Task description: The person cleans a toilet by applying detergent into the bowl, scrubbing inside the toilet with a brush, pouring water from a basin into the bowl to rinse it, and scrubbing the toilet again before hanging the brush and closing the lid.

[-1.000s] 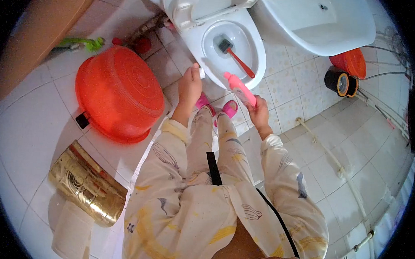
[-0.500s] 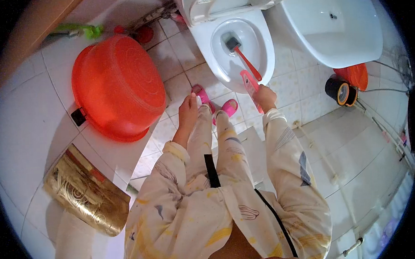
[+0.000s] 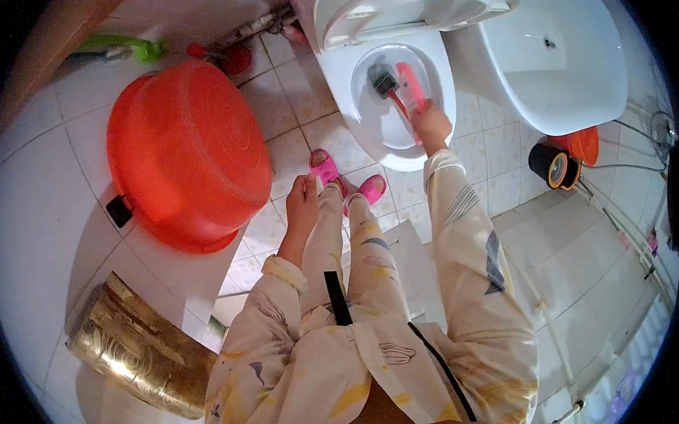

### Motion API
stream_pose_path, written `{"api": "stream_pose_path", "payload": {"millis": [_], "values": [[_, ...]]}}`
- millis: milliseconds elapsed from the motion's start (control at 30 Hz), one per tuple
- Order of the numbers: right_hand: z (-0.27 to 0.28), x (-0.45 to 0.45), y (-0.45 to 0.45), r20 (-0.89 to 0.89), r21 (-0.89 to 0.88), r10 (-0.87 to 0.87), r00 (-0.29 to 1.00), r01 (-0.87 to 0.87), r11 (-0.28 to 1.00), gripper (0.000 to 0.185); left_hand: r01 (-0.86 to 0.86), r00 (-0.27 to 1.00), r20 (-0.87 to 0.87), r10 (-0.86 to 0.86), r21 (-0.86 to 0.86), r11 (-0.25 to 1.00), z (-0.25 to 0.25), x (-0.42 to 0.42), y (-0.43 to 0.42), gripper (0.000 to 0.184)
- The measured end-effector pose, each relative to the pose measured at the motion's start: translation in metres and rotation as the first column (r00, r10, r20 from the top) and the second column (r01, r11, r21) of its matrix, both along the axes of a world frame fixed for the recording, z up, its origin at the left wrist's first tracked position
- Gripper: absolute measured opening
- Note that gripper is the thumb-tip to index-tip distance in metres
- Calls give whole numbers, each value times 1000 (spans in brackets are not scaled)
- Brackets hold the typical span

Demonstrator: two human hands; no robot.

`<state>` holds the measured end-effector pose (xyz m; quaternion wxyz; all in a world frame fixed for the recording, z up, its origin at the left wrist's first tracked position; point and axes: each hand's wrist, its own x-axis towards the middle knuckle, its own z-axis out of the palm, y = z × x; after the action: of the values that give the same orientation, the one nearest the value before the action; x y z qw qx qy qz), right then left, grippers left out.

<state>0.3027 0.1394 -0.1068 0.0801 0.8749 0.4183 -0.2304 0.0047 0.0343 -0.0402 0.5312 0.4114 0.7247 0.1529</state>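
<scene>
My right hand (image 3: 431,126) is closed around a pink bottle (image 3: 410,86) with a pale label, and holds it over the toilet bowl (image 3: 363,140). A toilet brush (image 3: 386,83) with a dark head and red handle lies in the bowl. Part of its handle is hidden behind the bottle and my hand. My left hand (image 3: 302,209) is closed in front of my left leg, apart from the toilet. Something small and whitish shows at its fingertips, too small to name.
A large red basin (image 3: 192,157) leans at the left. The raised toilet lid (image 3: 422,11) stands behind the bowl. To the right are a white sink (image 3: 566,62), a red bucket (image 3: 576,145) and a black container (image 3: 551,166). A gold panel (image 3: 142,346) is at lower left.
My right hand has moved forward with the bottle, from the bowl's front edge to over the bowl. My left hand stays closed. The view has shifted slightly.
</scene>
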Motion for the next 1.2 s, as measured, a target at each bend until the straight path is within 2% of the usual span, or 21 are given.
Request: {"api": "stream_pose_path", "payload": {"millis": [167, 233, 267, 300, 333, 400, 433, 500, 533, 600, 633, 700, 733, 767, 800, 833, 867, 933, 967, 1133, 1200], "values": [[-13, 28, -4, 13, 1, -151, 989, 151, 989, 33, -7, 1000, 15, 7, 23, 1000, -16, -7, -10, 31], [-68, 44, -27, -211, 71, -324, 922, 345, 936, 39, -25, 1000, 5, 25, 4, 1000, -12, 0, -11, 30], [-82, 46, -31, -327, 85, -393, 859, 441, 893, 42, -43, 999, -13, 43, -21, 999, -10, 1, -11, 30], [-78, 32, -25, -522, 147, -459, 718, 607, 781, 41, -41, 999, -16, 41, -21, 999, -9, 0, -10, 30], [-81, 25, -18, -522, 143, -463, 716, 610, 780, 41, -33, 999, 16, 34, -25, 999, -8, 0, -10, 30], [-85, 17, 3, -763, -13, -491, 421, 749, 663, 38, -18, 998, 51, 20, -26, 999, -10, 0, -8, 30], [-77, 7, 12, -762, -12, -492, 420, 751, 660, 38, -39, 998, 47, 41, -41, 998, -12, 0, -8, 28], [-70, -6, 26, -877, -54, -398, 268, 769, 637, 36, -61, 997, 44, 63, -57, 997, -18, -4, -12, 27], [-76, -7, 26, -877, -55, -399, 267, 769, 636, 36, -60, 997, 52, 62, -39, 997, -23, -6, -16, 27], [-90, -9, 24, -869, -98, -395, 298, 679, 727, 33, -60, 996, 60, 61, -21, 998, -28, -9, -20, 26], [-101, -7, 16, -867, -100, -398, 299, 680, 726, 33, -68, 995, 68, 71, -54, 996, -28, -10, -20, 26], [-113, 5, 1, -825, -67, -291, 485, 427, 902, 33, -78, 993, 83, 85, -91, 993, -27, -9, -22, 27], [-106, 11, -5, -823, -67, -291, 488, 426, 902, 33, -74, 994, 70, 79, -75, 994, -25, -8, -22, 28], [-97, 18, -16, -749, -27, -138, 648, 179, 984, 34, -70, 996, 56, 74, -58, 996, -24, -7, -21, 29], [-89, 24, -24, -659, -23, 49, 750, -85, 996, 35, -73, 995, 58, 77, -60, 996, -21, -7, -19, 29], [-80, 30, -28, -639, -211, -2, 769, -174, 962, 35, -44, 998, 36, 45, -32, 999, -17, -6, -18, 31], [-72, 33, -34, -638, -220, -6, 770, -175, 960, 35, -13, 1000, 12, 13, -8, 1000, -13, -5, -17, 33], [-39, 36, -43, -437, -333, 346, 830, -507, 795, 38, -41, 998, 40, 41, -6, 999, -16, -6, -21, 33], [-25, 37, -45, -414, -403, 353, 839, -517, 755, 37, -69, 995, 68, 68, 13, 998, -19, -8, -22, 33], [3, 46, -44, -323, -452, 454, 830, -557, 697, 31, -20, 999, 27, 21, -40, 999, -12, -9, -17, 33], [16, 39, -36, -252, -514, 600, 759, -630, 582, 28, -22, 999, 28, 24, -65, 998, -13, -10, -15, 33]]}}
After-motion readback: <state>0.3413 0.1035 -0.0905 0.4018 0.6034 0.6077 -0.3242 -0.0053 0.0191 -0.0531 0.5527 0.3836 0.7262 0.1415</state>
